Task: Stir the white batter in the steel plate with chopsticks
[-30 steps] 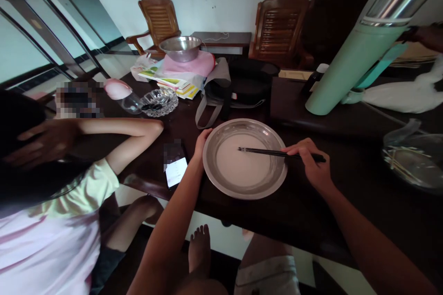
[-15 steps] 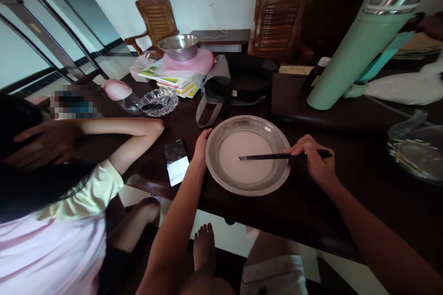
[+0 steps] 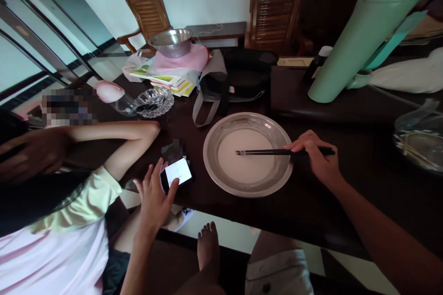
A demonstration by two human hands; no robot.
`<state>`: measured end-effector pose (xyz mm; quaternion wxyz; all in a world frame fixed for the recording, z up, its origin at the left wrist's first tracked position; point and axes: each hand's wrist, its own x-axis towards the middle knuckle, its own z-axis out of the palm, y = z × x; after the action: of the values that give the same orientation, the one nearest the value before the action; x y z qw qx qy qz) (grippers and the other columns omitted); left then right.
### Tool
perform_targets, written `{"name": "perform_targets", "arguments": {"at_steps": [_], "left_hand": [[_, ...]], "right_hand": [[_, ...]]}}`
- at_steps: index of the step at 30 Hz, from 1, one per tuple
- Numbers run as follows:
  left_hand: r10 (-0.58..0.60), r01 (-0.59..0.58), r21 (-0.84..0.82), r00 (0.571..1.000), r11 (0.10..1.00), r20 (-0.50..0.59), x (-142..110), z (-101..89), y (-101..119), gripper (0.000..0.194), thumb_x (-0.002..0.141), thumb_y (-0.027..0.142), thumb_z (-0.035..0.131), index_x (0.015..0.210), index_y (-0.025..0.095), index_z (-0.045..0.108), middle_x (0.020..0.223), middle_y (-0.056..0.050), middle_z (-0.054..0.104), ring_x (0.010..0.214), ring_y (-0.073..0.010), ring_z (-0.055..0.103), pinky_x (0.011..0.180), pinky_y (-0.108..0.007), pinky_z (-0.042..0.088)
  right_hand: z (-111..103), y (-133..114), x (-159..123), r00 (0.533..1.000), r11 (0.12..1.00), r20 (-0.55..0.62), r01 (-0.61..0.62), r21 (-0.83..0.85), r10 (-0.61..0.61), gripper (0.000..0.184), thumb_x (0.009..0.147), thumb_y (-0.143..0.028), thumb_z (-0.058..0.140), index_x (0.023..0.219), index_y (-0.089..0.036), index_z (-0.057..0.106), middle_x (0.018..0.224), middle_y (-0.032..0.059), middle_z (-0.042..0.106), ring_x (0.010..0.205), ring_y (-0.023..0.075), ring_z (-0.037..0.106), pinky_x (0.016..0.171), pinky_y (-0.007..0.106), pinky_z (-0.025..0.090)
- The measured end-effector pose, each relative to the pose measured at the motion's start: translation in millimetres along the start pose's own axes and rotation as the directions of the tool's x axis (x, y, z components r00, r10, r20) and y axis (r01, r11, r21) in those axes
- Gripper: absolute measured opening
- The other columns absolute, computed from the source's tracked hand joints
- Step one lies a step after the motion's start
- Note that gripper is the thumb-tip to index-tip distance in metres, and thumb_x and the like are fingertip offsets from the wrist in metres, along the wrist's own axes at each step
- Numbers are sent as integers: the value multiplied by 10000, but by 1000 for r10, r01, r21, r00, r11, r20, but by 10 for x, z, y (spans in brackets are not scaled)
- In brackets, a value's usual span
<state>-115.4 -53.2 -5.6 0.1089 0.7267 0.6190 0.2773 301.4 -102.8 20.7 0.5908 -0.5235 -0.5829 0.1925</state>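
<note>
A round metal basin (image 3: 212,173) with whitish liquid (image 3: 245,168) in it stands near the front edge of the dark table. My right hand (image 3: 320,156) grips a pair of black chopsticks (image 3: 266,152), which reach over the rim with their tips above or at the liquid; I cannot tell if they touch it. My left hand (image 3: 157,193), fingers spread, is over the near left part of a phone (image 3: 178,173) with a lit screen. Thumb and fingers lie around the phone's lower end, without a visible grip. The phone lies left of the basin.
At the left a person (image 3: 69,235) leans on the table with a bent arm. Behind the basin are a black bag (image 3: 249,73), a glass bowl (image 3: 154,101) and a smaller metal basin (image 3: 171,44) on books. A tall green thermos (image 3: 360,46) stands at the right.
My left hand has let go of the basin's left rim and moved left to the phone. My right hand still holds the chopsticks over the basin. The view has shifted slightly.
</note>
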Motion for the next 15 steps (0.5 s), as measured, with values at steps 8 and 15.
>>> {"name": "perform_targets", "arguments": {"at_steps": [8,15], "left_hand": [[181,-185,-35,980,982,-80,21,98,-164,1090,691,689,753,1562,232,284,1505,-224,413,1386,-409,452,1125,-645,365],[126,-134,-189,990,973,-55,323,208,-229,1022,731,573,787,1563,255,287,1518,-208,376,1321,-363,539,1128,-589,409]], "right_hand": [[-13,24,8,999,999,21,36,-6,-35,332,986,-393,534,758,-298,756,818,14,802,780,245,614,721,428,483],[-19,43,9,1000,999,9,7,53,-7,361,987,-408,529,729,-290,752,741,22,773,763,236,620,721,413,490]]}}
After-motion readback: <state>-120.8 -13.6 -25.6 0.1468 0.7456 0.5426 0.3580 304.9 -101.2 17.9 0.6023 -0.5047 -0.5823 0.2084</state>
